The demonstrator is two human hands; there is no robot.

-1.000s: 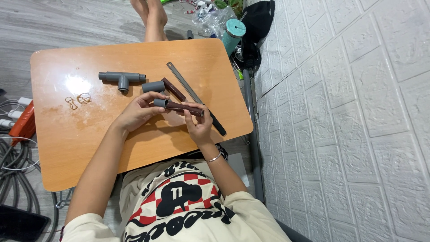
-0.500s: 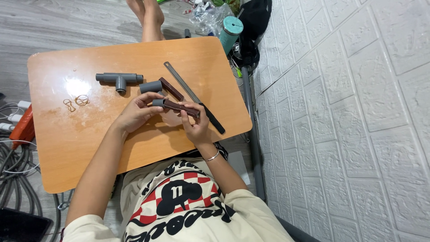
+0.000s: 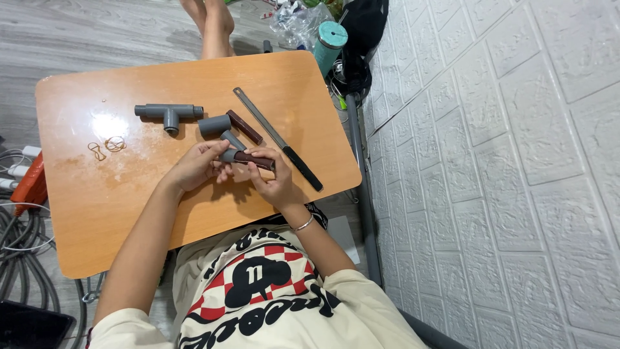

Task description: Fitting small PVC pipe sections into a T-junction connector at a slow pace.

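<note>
Over the orange wooden table (image 3: 129, 213), my left hand (image 3: 194, 167) pinches a short grey pipe fitting (image 3: 228, 155). My right hand (image 3: 274, 184) grips a dark brown rod (image 3: 254, 159) whose end meets that fitting. Just beyond the hands lie a grey pipe piece (image 3: 214, 125), a small grey fitting (image 3: 232, 139) and a second dark brown rod (image 3: 244, 126). A grey T-shaped pipe (image 3: 168, 114) rests farther left. A long metal file with a black handle (image 3: 278, 139) lies to the right of my hands.
Rubber bands (image 3: 106, 147) lie on the table's left part. Cables and an orange object (image 3: 29, 187) sit on the floor at left. A teal cup (image 3: 330, 40), bags and another person's feet (image 3: 210, 22) are past the far edge. A white wall stands at right.
Both hands stay at the same spot holding the fitting and rod; only slight finger shifts show. The camera view has moved a little.
</note>
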